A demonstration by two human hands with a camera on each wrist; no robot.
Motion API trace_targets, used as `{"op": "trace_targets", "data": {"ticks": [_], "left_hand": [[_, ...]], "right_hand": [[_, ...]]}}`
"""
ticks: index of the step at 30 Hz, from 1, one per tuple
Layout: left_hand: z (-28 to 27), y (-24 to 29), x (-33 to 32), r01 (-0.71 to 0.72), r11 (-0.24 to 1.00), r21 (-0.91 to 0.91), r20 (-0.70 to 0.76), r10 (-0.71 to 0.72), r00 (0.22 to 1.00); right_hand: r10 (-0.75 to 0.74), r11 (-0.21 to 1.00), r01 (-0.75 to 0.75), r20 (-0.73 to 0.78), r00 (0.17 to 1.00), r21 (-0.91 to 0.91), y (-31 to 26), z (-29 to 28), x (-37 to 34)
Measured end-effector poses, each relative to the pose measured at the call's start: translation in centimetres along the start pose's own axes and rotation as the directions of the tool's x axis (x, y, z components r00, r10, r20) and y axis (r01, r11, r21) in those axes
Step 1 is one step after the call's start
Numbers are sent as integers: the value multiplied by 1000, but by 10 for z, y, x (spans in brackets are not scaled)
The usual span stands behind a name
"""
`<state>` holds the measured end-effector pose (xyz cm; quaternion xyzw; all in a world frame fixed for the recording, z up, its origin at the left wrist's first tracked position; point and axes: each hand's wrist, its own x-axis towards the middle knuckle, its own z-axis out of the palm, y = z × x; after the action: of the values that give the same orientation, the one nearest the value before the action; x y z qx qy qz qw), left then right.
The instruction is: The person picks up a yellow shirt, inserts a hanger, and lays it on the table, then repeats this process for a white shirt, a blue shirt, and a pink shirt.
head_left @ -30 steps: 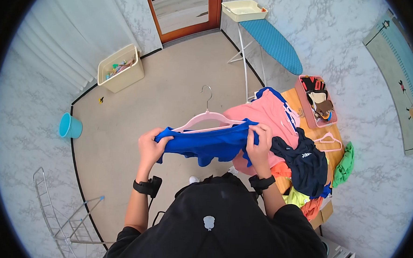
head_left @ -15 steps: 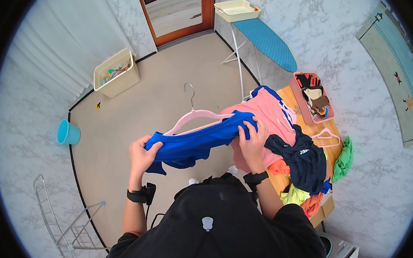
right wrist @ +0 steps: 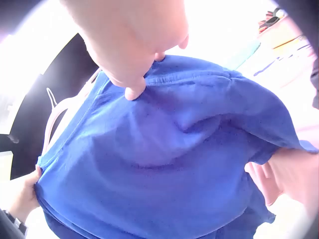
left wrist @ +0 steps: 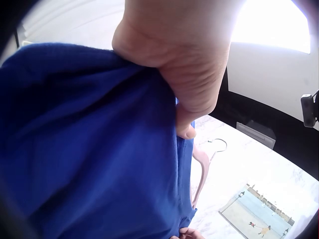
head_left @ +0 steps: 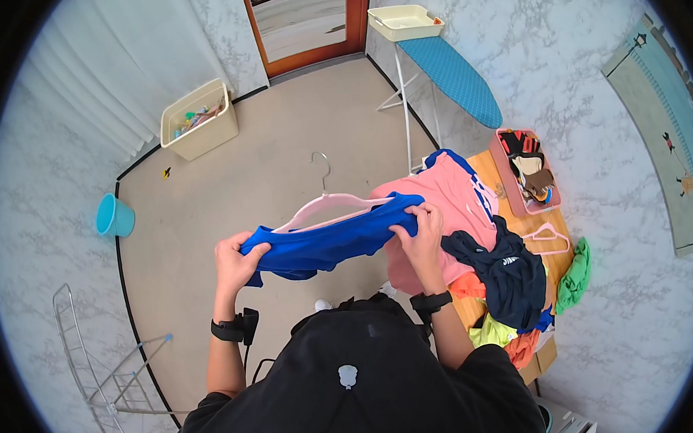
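A blue shirt (head_left: 321,245) hangs stretched between my two hands in front of my body. My left hand (head_left: 236,262) pinches it at its left shoulder, thumb on the near side. At the other shoulder my right hand (head_left: 421,240) pinches the cloth near the collar, its thumb showing in the right wrist view on the blue fabric (right wrist: 164,129). A pink hanger (head_left: 327,208) sits inside the shirt, its arms partly covered, and its metal hook stands up above the neckline. In the left wrist view the pink hanger (left wrist: 201,172) shows beyond the shirt's edge.
To the right, a wooden table holds a pink shirt (head_left: 449,194), a navy shirt (head_left: 508,276), other clothes, a pink hanger (head_left: 547,239) and a pink bin (head_left: 508,174). An ironing board (head_left: 456,77) stands behind. At left are a cream bin (head_left: 209,139), a blue bucket (head_left: 115,216) and a drying rack (head_left: 118,393).
Both hands have shifted left with the shirt and hanger, which now slope down toward the left hand. Both hands keep their hold on the shirt.
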<state>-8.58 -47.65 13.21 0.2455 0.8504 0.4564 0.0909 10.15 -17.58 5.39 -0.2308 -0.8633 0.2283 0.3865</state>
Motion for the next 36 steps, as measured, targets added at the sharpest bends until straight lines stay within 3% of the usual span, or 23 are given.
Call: {"op": "trace_targets", "data": {"ticks": [2, 6, 9, 11, 12, 15, 17, 19, 22, 23, 25, 27, 30, 33, 35, 36], "left_hand": [[0, -3, -3, 13, 1000, -26, -9, -13, 1000], [-2, -11, -1, 13, 994, -111, 9, -12, 1000], [-3, -15, 0, 13, 993, -120, -10, -15, 1000], [-2, -15, 3, -4, 994, -110, -24, 1, 1000], [-2, -13, 3, -1, 993, -119, -31, -3, 1000], [-1, -5, 3, -5, 998, -62, -87, 0, 996], [2, -2, 5, -10, 1000, 2, -131, 10, 991], [0, -5, 7, -123, 970, 209, -267, 177, 947], [-6, 0, 10, -250, 940, 233, -231, 303, 925], [-8, 1, 10, -252, 940, 231, -227, 304, 925], [-11, 3, 10, -298, 934, 197, -240, 341, 909], [-15, 5, 10, -302, 933, 197, -224, 343, 912], [-21, 1, 11, -329, 934, 137, -210, 352, 912], [-28, -4, 9, -317, 947, 56, -239, 321, 916], [-31, -3, 7, -281, 959, 43, -256, 282, 925], [-32, -2, 8, -269, 962, 38, -260, 270, 927]], "right_hand": [[85, 995, -82, -52, 995, 58, -2, -1, -3], [37, 999, -37, -105, 994, -1, 8, -1, -6], [31, 996, -16, -171, 985, 86, 14, -3, -9], [-134, 987, 150, -215, 967, 62, 18, -8, -7], [-131, 987, 147, -219, 967, 59, 16, -10, -7], [-85, 988, 107, -189, 978, 111, 11, -17, -6], [235, 927, -213, -34, 971, 310, 9, -22, -3], [199, 951, -180, -54, 978, 250, 15, -31, 0], [119, 971, -100, -78, 990, 217, 28, -39, 4], [77, 969, -54, -88, 993, 242, 32, -40, 4], [160, 954, -141, -52, 986, 263, 31, -46, 6], [235, 877, -240, 63, 970, 417, 37, -49, 8], [322, 837, -334, 104, 941, 433, 59, -42, 6], [328, 892, -302, -22, 944, 337, 42, -51, 4], [317, 874, -304, 29, 948, 380, 16, -59, 5], [199, 920, -210, 68, 978, 332, -10, -66, 10]]}}
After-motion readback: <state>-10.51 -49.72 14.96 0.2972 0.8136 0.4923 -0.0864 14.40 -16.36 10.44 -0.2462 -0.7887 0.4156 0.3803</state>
